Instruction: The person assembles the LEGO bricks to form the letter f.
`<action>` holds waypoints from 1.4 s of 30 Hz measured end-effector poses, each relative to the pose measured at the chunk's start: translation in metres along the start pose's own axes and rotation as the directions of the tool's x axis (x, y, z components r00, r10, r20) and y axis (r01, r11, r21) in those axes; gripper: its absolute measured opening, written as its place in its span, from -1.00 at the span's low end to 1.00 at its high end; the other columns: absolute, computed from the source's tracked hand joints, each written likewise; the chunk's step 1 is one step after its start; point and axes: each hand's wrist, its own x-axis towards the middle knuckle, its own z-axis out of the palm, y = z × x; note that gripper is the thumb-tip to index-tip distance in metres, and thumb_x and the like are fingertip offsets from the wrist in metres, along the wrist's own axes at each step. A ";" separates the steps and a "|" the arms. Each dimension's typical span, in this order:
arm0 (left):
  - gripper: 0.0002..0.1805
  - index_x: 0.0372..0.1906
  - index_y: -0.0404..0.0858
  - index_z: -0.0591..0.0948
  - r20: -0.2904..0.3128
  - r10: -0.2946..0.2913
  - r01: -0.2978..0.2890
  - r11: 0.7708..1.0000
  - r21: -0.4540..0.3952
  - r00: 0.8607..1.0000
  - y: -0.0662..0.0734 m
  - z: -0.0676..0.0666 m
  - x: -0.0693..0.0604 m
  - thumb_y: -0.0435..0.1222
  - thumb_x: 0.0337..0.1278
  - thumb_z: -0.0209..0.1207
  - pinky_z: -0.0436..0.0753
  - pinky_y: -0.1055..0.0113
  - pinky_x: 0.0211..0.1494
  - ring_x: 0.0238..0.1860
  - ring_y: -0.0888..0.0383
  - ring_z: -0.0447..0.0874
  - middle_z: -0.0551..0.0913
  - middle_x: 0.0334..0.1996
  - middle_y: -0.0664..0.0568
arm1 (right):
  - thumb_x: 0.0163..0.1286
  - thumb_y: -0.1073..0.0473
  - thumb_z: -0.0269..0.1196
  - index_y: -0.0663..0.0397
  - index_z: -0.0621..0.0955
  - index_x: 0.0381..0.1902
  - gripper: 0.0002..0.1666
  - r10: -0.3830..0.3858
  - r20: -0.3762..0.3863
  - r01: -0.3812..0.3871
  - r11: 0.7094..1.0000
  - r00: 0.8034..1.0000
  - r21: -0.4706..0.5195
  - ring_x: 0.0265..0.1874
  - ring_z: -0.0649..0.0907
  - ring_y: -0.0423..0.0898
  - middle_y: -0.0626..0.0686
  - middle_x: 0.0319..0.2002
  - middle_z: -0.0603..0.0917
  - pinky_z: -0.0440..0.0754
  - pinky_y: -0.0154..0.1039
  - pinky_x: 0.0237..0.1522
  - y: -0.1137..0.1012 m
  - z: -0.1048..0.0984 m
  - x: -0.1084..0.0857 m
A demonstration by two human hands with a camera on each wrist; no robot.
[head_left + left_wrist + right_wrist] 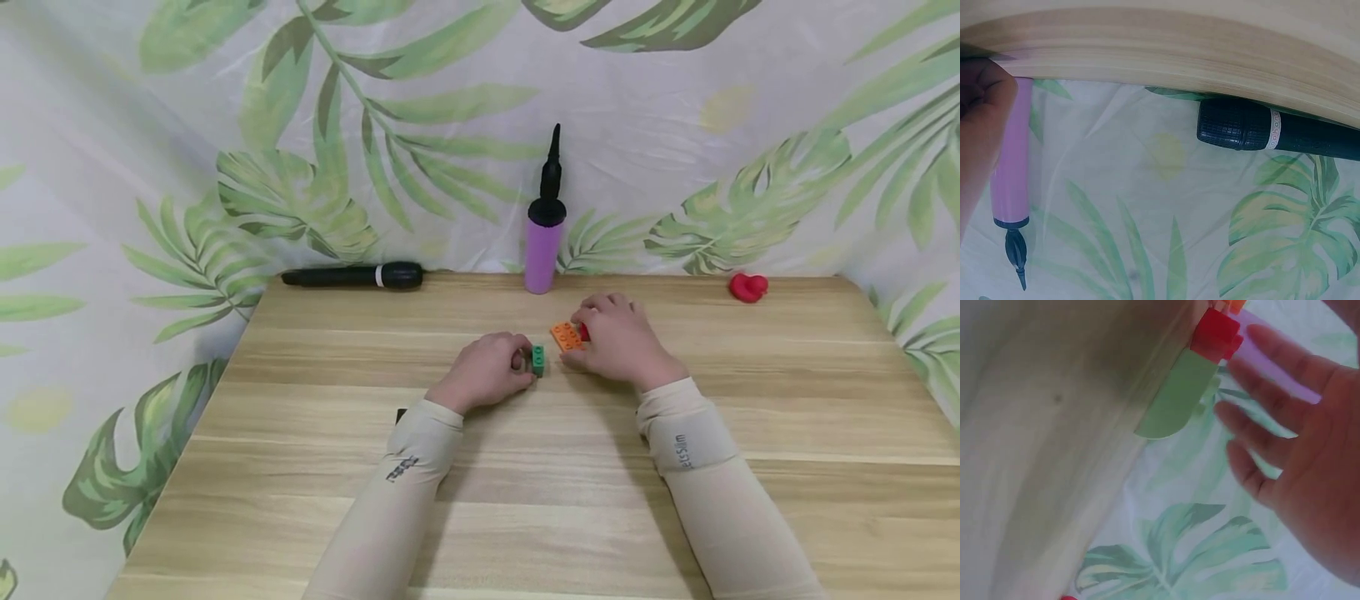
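My left hand [487, 367] is at a small green toy brick [537, 361], with its thumb and index finger pinching the brick's two ends. In the left wrist view the curled left hand [982, 100] shows at the left edge, and the brick is out of sight. My right hand [618, 342] spreads its fingers around an orange studded brick [566, 337] and a red brick [585, 332]. In the right wrist view its fingers [1266, 387] are fairly straight beside the red brick [1215, 332]. A light green round-ended piece [1179, 394] adjoins that red brick.
A purple hand pump [543, 250] with a black nozzle stands upright at the table's back edge. A black microphone [352, 276] lies to its left, and a small red toy [748, 287] sits at the back right. A dark object [401, 414] is partly hidden by the left sleeve.
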 end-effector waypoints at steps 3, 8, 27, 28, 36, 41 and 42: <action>-0.61 0.13 -0.18 0.70 -0.003 0.005 -0.005 1.000 -0.003 1.000 0.000 0.001 0.000 -0.13 0.28 0.41 0.48 0.27 -0.23 -0.31 0.17 0.53 0.60 -0.35 0.11 | 0.32 -0.29 0.45 0.11 0.76 0.01 -0.38 0.025 -0.010 -0.026 0.998 1.000 -0.055 0.44 0.38 0.36 0.27 0.39 0.53 0.32 0.34 0.31 -0.003 0.003 -0.001; -0.62 0.12 -0.18 0.71 -0.011 0.008 -0.008 1.000 -0.004 1.000 0.000 0.002 0.000 -0.13 0.27 0.42 0.47 0.28 -0.24 -0.32 0.17 0.52 0.59 -0.37 0.12 | 0.35 -0.30 0.41 0.13 0.78 -0.05 -0.40 0.044 -0.001 -0.044 0.994 0.999 -0.097 0.47 0.35 0.37 0.29 0.40 0.52 0.30 0.36 0.31 -0.006 0.006 -0.003; -0.61 0.13 -0.19 0.70 -0.020 0.005 -0.005 1.000 -0.019 1.000 0.000 0.002 0.001 -0.14 0.28 0.42 0.45 0.28 -0.29 -0.38 0.19 0.51 0.59 -0.42 0.12 | 0.22 -0.01 0.42 0.19 0.76 -0.15 -0.62 0.000 -0.090 0.005 0.998 0.996 0.057 -0.09 0.66 0.12 0.12 -0.16 0.76 0.58 0.07 0.01 -0.003 -0.007 0.001; -0.60 0.14 -0.19 0.70 -0.019 0.004 -0.005 1.000 -0.021 1.000 -0.001 0.002 0.001 -0.14 0.28 0.42 0.45 0.28 -0.29 -0.38 0.19 0.51 0.59 -0.42 0.12 | 0.23 0.00 0.43 0.18 0.75 -0.12 -0.60 0.001 -0.084 0.006 0.997 0.996 0.075 -0.19 0.65 0.08 0.09 -0.25 0.74 0.58 0.02 -0.08 -0.003 -0.007 0.001; -0.65 0.07 -0.19 0.70 -0.019 0.009 -0.009 1.000 -0.022 1.000 -0.001 0.002 0.001 -0.14 0.27 0.42 0.43 0.29 -0.30 -0.38 0.18 0.49 0.57 -0.42 0.11 | 0.26 0.05 0.45 0.13 0.75 0.02 -0.58 -0.056 -0.037 0.062 0.980 0.998 0.188 -0.38 0.66 -0.10 -0.01 -0.35 0.75 0.63 -0.10 -0.22 -0.005 -0.014 -0.002; -0.77 -0.19 -0.16 0.63 -0.029 0.013 -0.013 1.000 -0.009 1.000 -0.002 0.003 0.000 -0.15 0.26 0.43 0.43 0.27 -0.33 -0.40 0.16 0.48 0.56 -0.42 0.09 | 0.25 0.08 0.50 0.12 0.76 0.00 -0.61 -0.109 -0.004 0.106 0.955 0.994 0.278 -0.27 0.72 -0.06 0.01 -0.27 0.79 0.69 -0.05 -0.09 -0.007 -0.015 -0.003; -0.77 -0.21 -0.16 0.62 -0.030 0.012 -0.013 1.000 -0.008 0.999 -0.001 0.003 0.000 -0.15 0.25 0.43 0.44 0.26 -0.33 -0.39 0.15 0.49 0.57 -0.42 0.08 | 0.25 0.08 0.51 0.11 0.76 -0.01 -0.61 -0.116 0.004 0.110 0.950 0.993 0.292 -0.25 0.72 -0.05 0.01 -0.26 0.80 0.70 -0.05 -0.08 -0.007 -0.015 -0.003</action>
